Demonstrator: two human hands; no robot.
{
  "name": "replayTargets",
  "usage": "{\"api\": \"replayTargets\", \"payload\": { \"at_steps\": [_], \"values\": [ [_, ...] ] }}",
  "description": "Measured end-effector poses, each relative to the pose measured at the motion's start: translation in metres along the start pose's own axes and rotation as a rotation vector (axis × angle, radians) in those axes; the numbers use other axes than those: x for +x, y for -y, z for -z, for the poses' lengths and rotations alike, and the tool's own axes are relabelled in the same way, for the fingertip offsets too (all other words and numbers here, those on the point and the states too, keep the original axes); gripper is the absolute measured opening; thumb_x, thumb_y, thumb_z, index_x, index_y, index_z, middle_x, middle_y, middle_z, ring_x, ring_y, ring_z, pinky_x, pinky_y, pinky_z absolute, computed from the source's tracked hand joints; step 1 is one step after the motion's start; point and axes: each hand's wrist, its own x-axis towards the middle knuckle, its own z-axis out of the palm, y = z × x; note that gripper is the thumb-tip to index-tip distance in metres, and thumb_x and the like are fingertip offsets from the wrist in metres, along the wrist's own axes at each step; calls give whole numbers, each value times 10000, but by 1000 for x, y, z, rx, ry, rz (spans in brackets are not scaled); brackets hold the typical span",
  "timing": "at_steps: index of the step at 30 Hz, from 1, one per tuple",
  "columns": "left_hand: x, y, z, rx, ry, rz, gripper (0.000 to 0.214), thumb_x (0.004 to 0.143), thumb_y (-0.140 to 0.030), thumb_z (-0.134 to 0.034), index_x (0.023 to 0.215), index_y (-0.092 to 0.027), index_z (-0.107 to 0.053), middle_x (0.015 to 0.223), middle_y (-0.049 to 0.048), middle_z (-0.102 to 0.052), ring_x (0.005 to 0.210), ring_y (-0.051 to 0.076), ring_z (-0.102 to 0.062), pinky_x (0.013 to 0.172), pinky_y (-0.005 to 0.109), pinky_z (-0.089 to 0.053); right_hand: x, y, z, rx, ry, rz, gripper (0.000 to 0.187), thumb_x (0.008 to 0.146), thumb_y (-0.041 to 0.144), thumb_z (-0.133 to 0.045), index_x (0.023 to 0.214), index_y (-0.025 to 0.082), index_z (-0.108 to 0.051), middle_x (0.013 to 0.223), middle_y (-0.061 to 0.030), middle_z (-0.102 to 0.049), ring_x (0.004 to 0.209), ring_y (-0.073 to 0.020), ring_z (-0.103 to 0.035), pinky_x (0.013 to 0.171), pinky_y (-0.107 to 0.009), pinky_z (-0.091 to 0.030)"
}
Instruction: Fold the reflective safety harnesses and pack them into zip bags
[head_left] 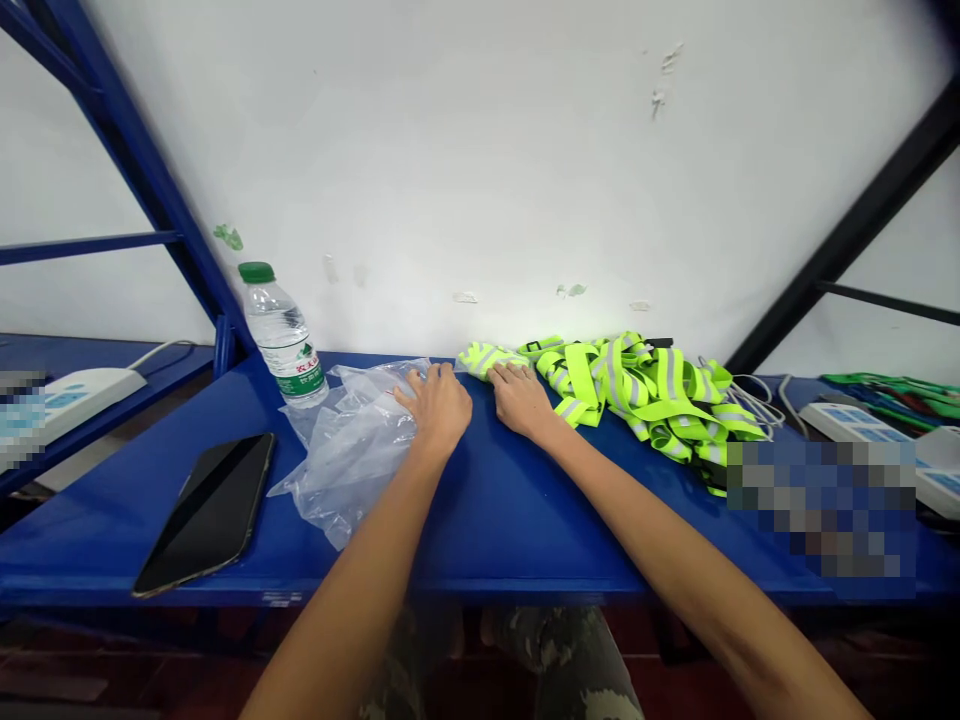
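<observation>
Left hand (439, 405) and right hand (521, 397) of a seated person, both bare, backs uppermost, set side by side and apart over a blue flat-topped table (502, 520). The left hand lies at the right edge of a crumpled, clear thin-plastic bag (352, 450), its fingers bent and partly spread; whether they pinch the film cannot be told. The right hand is bent over the near side of a small, compact bundle of fluorescent yellow-green webbing with silver-grey stripes (487, 358), its fingertips touching it; whether it grips or merely presses cannot be told. The bundle thus lies just beyond the right hand and to the right of the left hand's fingers.

To the right of the right hand spreads a loose, tangled heap of yellow-green straps with silver-grey stripes (637, 385), and past this, a coiled white cable (757, 405) and a long white plastic power strip (855, 420). To the left of the left hand, behind part of the bag, stands an upright clear plastic bottle with a green cap and a white-and-green label (285, 340). Farther left and nearer the person than the left hand, a flat black rectangular smartphone (210, 510) lies slantwise, well apart from both hands.
</observation>
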Motion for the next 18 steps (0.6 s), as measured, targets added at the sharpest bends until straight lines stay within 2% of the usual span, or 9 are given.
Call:
{"api": "replayTargets", "payload": {
  "at_steps": [2, 5, 7, 10, 12, 15, 17, 18],
  "values": [
    [0, 1, -9, -6, 37, -12, 337, 899, -196, -408, 1166, -183, -613, 1275, 179, -600, 1291, 451, -358, 1015, 754, -191, -6, -7, 1, 37, -45, 1, 453, 925, 157, -401, 1363, 95, -499, 1446, -159, -489, 1354, -321, -382, 1095, -471, -279],
    [-1, 0, -24, 2, 76, -78, 353, 913, -220, -389, 1184, -180, -612, 1268, 180, -606, 1286, 433, -380, 1030, 713, -221, -25, -19, 12, 87, -115, -38, 378, 927, 135, -379, 1235, 100, -595, 1303, -165, -600, 1252, -279, -481, 1057, -406, -344],
    [-1, -4, -33, 9, 72, -134, 347, 920, -232, -383, 1167, -184, -621, 1236, 174, -625, 1272, 408, -407, 1044, 680, -228, -39, -31, 20, 92, -191, -132, 327, 932, 165, -388, 1134, 110, -639, 1189, -171, -645, 1146, -284, -538, 988, -388, -399],
    [3, -17, -40, 1, 6, -234, 331, 937, -243, -362, 1111, -200, -639, 1182, 147, -657, 1248, 355, -441, 1080, 615, -212, -57, -50, 25, 60, -285, -345, 317, 924, 286, -454, 1112, 111, -641, 1191, -195, -626, 1102, -332, -552, 914, -421, -433],
    [4, -30, -40, -15, -44, -303, 324, 948, -252, -350, 1076, -211, -645, 1149, 127, -675, 1233, 324, -459, 1099, 565, -204, -62, -61, 20, 89, -275, -500, 357, 890, 343, -511, 1134, 110, -628, 1204, -208, -617, 1075, -344, -573, 865, -425, -455],
    [1, -49, -38, -53, -103, -358, 308, 953, -266, -358, 1044, -220, -649, 1123, 116, -683, 1229, 305, -472, 1104, 523, -214, -59, -69, 8, 284, -212, -704, 466, 800, 388, -611, 1181, 122, -593, 1145, -198, -644, 983, -313, -628, 794, -394, -487],
    [-4, -58, -36, -101, -116, -386, 293, 944, -256, -379, 1054, -219, -648, 1139, 112, -679, 1244, 295, -473, 1117, 509, -216, -55, -71, 3, 453, -200, -745, 524, 749, 356, -645, 1214, 127, -567, 1063, -159, -675, 930, -285, -649, 782, -381, -497],
    [-7, -60, -37, -136, -107, -401, 289, 931, -237, -394, 1076, -218, -643, 1159, 108, -673, 1262, 287, -469, 1129, 502, -214, -54, -71, 2, 536, -211, -718, 503, 738, 325, -641, 1199, 135, -575, 1009, -128, -688, 907, -268, -654, 788, -375, -499]
  ]
}}
